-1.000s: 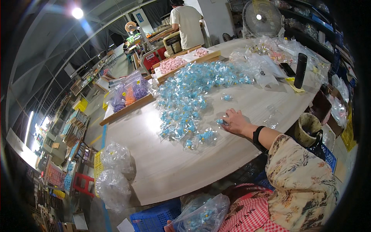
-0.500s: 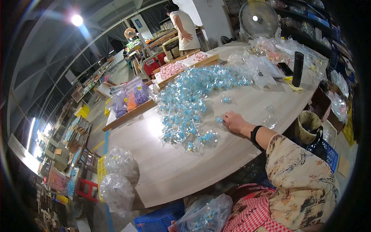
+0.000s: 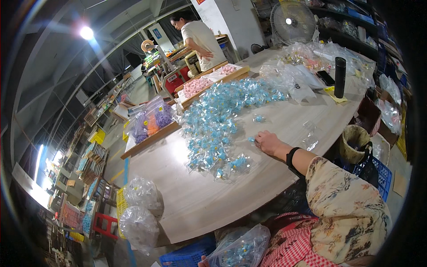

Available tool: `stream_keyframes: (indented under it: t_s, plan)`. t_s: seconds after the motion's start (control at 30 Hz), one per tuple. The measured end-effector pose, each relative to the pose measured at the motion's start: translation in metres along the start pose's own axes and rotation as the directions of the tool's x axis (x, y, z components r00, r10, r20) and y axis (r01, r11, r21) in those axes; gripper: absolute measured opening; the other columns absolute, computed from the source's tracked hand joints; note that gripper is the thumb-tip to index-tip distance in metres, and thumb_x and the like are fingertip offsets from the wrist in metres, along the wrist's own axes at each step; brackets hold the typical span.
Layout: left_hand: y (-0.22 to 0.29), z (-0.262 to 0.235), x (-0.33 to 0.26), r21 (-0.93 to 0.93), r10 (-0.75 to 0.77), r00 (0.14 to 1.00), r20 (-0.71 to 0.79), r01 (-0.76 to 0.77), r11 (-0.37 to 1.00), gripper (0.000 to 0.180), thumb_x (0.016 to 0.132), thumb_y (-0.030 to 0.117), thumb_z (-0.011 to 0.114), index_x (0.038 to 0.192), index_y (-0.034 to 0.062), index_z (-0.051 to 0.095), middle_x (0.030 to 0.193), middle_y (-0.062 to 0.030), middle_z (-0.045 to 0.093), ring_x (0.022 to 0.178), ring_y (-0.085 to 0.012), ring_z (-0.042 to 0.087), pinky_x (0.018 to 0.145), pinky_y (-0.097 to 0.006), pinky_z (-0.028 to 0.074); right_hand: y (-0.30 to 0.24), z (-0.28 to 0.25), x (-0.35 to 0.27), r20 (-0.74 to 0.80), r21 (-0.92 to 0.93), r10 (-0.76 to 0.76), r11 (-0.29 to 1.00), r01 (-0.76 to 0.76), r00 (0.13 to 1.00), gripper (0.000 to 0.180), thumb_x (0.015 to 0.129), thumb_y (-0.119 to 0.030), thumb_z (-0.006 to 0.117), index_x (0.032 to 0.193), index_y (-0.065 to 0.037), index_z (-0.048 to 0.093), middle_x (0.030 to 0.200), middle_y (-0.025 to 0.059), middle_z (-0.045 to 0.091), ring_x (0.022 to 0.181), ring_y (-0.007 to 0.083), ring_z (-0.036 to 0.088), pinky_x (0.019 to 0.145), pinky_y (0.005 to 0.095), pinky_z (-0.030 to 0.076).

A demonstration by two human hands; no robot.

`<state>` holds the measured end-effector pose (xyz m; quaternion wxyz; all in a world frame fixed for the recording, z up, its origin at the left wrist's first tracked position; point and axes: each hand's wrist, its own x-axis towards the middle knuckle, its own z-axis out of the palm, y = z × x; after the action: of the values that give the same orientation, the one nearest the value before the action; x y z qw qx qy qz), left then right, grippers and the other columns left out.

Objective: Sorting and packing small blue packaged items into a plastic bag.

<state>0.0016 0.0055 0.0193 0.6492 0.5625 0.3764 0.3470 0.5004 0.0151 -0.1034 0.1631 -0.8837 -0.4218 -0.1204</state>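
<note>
My right hand (image 3: 268,142) rests on the table with curled fingers, a small blue piece in clear wrap (image 3: 251,139) at its fingertips. Another wrapped blue piece (image 3: 259,118) lies just beyond it. To the left spreads a large heap of clear packets with blue pieces (image 3: 213,124). At the lower edge, only a few fingers of my left hand (image 3: 203,262) show, closed at the side of a clear plastic bag (image 3: 242,249). The bag holds several blue pieces and hangs in front of my lap, below the table edge.
Wooden trays carry pink pieces (image 3: 195,86) and bags of purple and orange pieces (image 3: 151,122). A black bottle (image 3: 340,78) and a phone (image 3: 325,78) stand and lie at right, near a fan (image 3: 291,22). Puffy clear bags (image 3: 140,227) sit left. A person (image 3: 202,42) stands beyond.
The view has shifted slightly. My right hand stays by the same blue piece, and my left fingers stay at the bag. The person beyond the table has turned and moved a little left.
</note>
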Motion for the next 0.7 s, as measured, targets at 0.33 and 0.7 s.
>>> stream_keyframes:
  t_s: [0.33, 0.7]
  plan:
    - [-0.007, -0.002, -0.007, -0.018, 0.079, 0.995, 0.062, -0.078, 0.997, 0.084, 0.068, -0.019, 0.051, 0.144, -0.0022, 0.019, 0.149, -0.0154, 0.027, 0.058, -0.0013, 0.038, 0.048, -0.016, 0.034, 0.003, 0.010, 0.004, -0.036, -0.020, 0.054, 0.998, -0.055, 0.998, 0.019, 0.086, -0.030, 0.055, 0.091, -0.013, 0.060, 0.091, 0.0058, 0.057, 0.089, 0.0287, 0.057, 0.070, 0.0410, 0.051]
    - [0.000, 0.004, -0.009, -0.024, 0.094, 0.994, 0.059, -0.092, 0.995, 0.081, 0.069, -0.017, 0.052, 0.143, -0.0048, 0.021, 0.148, -0.0181, 0.027, 0.051, -0.0007, 0.037, 0.043, -0.016, 0.034, 0.014, 0.009, 0.013, -0.069, 0.126, 0.146, 0.982, -0.137, 0.987, 0.024, 0.086, -0.034, 0.054, 0.090, -0.012, 0.063, 0.092, 0.0081, 0.060, 0.086, 0.0307, 0.059, 0.071, 0.0442, 0.048]
